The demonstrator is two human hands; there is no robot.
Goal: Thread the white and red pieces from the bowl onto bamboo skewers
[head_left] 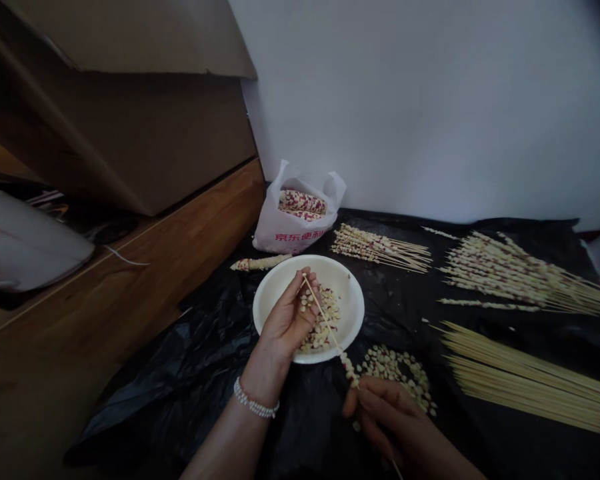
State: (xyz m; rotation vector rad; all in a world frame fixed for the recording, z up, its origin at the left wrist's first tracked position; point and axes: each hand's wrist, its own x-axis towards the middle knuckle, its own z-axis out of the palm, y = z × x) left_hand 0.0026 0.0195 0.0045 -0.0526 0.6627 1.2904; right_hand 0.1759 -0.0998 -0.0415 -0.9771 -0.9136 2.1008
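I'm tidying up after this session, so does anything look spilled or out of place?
Yes: loose kernels lie on the black plastic sheet beside the white bowl, though more sit inside it. They may be spilled or set aside. One loaded skewer lies apart from the large bundle.

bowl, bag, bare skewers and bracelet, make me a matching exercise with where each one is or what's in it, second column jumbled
1. white bowl
2. plastic bag
3. bare skewers
4. beaded bracelet

A. holds speckled cobs
B. around the wrist of the left hand
C. under that hand, with loose kernels inside
D. side by side at the lower right of the view

Right pairs: 1-C, 2-A, 3-D, 4-B
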